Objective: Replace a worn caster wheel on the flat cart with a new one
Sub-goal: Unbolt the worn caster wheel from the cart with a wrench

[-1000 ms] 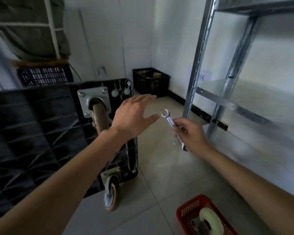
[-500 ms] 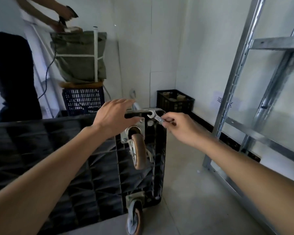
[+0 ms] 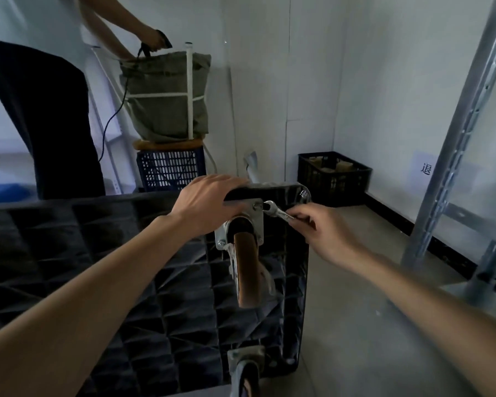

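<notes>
While two hands [image 3: 206, 202] work, one wrench [image 3: 277, 211], two casters [image 3: 245, 270].

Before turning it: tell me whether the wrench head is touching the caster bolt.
Touching: in the head view the wrench head sits on the caster plate's top-right bolt.

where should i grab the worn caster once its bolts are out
Probably by the brown wheel or the fork just above it, from the cart's open right edge. The caster sticks out toward you from the tipped cart, so the wheel is free, while the plate lies flat against the underside.
</notes>
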`<act>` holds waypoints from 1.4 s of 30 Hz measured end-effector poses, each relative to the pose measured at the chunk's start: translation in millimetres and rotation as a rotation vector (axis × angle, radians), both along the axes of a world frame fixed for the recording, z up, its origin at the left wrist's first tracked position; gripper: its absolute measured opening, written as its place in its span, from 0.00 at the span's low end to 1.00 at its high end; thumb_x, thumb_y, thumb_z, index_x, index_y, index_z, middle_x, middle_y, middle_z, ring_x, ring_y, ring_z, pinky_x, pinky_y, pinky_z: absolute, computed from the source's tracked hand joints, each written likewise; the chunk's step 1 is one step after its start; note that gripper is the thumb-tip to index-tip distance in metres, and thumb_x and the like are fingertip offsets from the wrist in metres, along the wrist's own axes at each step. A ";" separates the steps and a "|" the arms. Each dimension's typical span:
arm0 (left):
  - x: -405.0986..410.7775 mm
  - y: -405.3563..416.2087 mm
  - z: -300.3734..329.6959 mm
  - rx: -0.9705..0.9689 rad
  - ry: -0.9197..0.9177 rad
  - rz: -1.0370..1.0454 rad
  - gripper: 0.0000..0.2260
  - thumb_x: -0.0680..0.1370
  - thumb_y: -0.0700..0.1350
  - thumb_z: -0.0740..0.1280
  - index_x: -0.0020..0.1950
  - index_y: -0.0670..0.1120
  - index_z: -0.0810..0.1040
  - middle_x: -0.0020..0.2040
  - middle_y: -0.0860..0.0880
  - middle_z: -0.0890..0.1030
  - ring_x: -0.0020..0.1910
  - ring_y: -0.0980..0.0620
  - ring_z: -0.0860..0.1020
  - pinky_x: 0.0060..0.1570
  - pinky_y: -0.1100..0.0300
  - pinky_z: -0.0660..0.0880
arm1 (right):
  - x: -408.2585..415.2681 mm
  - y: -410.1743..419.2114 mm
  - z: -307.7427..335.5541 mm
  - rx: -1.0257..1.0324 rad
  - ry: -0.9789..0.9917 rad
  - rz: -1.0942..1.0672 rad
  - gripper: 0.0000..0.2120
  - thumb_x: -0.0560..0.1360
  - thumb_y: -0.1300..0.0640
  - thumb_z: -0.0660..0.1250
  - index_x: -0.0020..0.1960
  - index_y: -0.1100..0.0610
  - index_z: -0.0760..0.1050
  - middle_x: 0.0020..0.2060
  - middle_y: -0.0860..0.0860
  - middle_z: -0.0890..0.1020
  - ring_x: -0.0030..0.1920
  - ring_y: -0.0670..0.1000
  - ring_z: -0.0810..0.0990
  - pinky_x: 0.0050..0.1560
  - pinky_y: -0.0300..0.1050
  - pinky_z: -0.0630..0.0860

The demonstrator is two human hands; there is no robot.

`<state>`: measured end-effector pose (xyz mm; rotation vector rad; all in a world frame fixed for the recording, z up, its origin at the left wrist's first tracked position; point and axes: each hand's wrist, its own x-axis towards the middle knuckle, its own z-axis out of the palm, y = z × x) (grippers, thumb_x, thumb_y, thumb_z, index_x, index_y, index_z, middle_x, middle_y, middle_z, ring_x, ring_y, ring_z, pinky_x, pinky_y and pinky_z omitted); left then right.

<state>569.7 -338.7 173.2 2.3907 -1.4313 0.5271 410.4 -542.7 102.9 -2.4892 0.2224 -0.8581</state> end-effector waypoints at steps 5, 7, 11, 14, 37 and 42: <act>0.9 -16.3 -13.6 -0.093 -0.052 0.079 0.19 0.80 0.62 0.64 0.70 0.62 0.74 0.62 0.59 0.81 0.59 0.51 0.79 0.51 0.55 0.73 | 7.8 -5.8 -12.0 0.031 -0.064 0.080 0.10 0.80 0.55 0.69 0.60 0.51 0.83 0.51 0.43 0.84 0.50 0.40 0.81 0.48 0.44 0.78; 1.2 -17.3 -17.2 -0.112 -0.077 0.084 0.19 0.80 0.62 0.64 0.71 0.62 0.74 0.63 0.60 0.81 0.59 0.52 0.79 0.49 0.57 0.71 | 11.1 -6.2 -18.2 0.030 -0.115 0.088 0.09 0.80 0.56 0.70 0.59 0.52 0.84 0.49 0.43 0.84 0.48 0.40 0.81 0.46 0.44 0.78; 0.2 -17.8 -20.4 -0.134 -0.093 0.104 0.20 0.80 0.62 0.63 0.71 0.62 0.73 0.65 0.60 0.80 0.61 0.52 0.78 0.48 0.58 0.69 | 16.7 -2.1 -25.9 0.020 -0.182 0.044 0.08 0.79 0.56 0.71 0.57 0.52 0.83 0.47 0.41 0.83 0.47 0.43 0.83 0.46 0.50 0.79; -0.1 -16.7 -21.1 -0.148 -0.102 0.111 0.20 0.80 0.62 0.63 0.72 0.62 0.73 0.66 0.60 0.79 0.62 0.52 0.78 0.50 0.56 0.71 | 18.0 2.5 -28.9 0.051 -0.218 0.027 0.07 0.79 0.56 0.71 0.56 0.52 0.84 0.45 0.42 0.84 0.45 0.42 0.82 0.45 0.46 0.78; 13.8 -12.1 -26.7 -0.173 -0.155 0.077 0.20 0.80 0.61 0.63 0.72 0.64 0.71 0.64 0.62 0.80 0.60 0.54 0.79 0.45 0.58 0.65 | 14.7 6.4 96.2 -0.825 0.321 0.001 0.10 0.82 0.44 0.64 0.57 0.44 0.82 0.47 0.47 0.85 0.49 0.54 0.83 0.43 0.46 0.75; 13.0 -11.4 -29.7 -0.188 -0.177 0.059 0.19 0.80 0.61 0.63 0.71 0.63 0.73 0.63 0.61 0.81 0.59 0.51 0.80 0.43 0.58 0.65 | 10.0 10.4 138.4 -0.963 0.308 -0.011 0.09 0.82 0.44 0.63 0.58 0.41 0.81 0.50 0.42 0.83 0.53 0.53 0.81 0.39 0.43 0.62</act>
